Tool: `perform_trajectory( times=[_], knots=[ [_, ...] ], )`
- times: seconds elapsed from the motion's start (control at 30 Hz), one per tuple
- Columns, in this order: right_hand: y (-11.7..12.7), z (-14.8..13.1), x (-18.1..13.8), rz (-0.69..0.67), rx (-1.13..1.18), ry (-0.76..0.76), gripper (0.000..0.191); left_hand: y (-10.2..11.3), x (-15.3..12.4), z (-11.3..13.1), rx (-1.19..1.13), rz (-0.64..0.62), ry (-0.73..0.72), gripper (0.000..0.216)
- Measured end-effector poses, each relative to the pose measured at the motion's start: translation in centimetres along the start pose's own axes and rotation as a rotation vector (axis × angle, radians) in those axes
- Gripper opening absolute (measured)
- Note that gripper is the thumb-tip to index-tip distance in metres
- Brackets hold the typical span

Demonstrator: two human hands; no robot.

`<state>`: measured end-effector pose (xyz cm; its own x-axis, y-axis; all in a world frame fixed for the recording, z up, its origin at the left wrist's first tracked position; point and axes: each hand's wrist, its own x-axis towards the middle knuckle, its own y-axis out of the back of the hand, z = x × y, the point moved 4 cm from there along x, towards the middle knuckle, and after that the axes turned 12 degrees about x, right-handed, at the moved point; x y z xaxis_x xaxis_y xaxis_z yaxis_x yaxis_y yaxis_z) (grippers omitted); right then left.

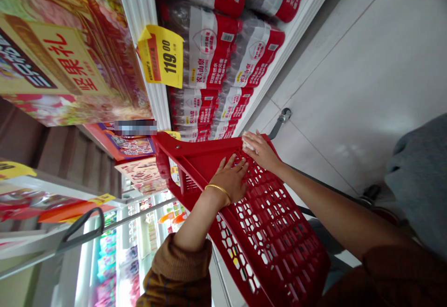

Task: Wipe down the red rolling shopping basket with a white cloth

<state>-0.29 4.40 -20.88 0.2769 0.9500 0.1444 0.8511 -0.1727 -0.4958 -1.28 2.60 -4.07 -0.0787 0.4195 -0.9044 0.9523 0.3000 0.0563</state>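
Note:
A red plastic shopping cart (275, 232) with a honeycomb-holed wall fills the lower middle of the tilted view. My left hand (230, 179), with a gold bangle at the wrist, lies on the inner side of the cart with its fingers spread and nothing in them. Beyond it, my right hand (261, 153) presses a small crumpled pale cloth (248, 140) against the cart's far wall near the corner. The cloth is mostly covered by the fingers, and its exact kind is unclear.
Shelves hold packs of red-labelled water bottles (209, 51) beside a yellow price tag (162, 56). Gift boxes (77, 55) stand at the left. A caster (286, 113) rests on the tiled floor (366, 64). Grey clothing (419, 181) shows at the right edge.

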Motion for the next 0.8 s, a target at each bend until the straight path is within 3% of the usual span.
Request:
perform_trajectory(
  times=[0.43, 0.8],
  knots=[
    [-1.1, -1.1, -4.3, -0.170, -0.051, -0.041, 0.043, -2.0, 0.8, -0.6, -0.013, -0.029, 0.046, 0.065],
    [-0.3, -3.4, -6.2, -0.266, -0.057, 0.007, 0.042, -2.4, 0.9, -1.2, -0.038, -0.061, 0.036, 0.066]
  ],
)
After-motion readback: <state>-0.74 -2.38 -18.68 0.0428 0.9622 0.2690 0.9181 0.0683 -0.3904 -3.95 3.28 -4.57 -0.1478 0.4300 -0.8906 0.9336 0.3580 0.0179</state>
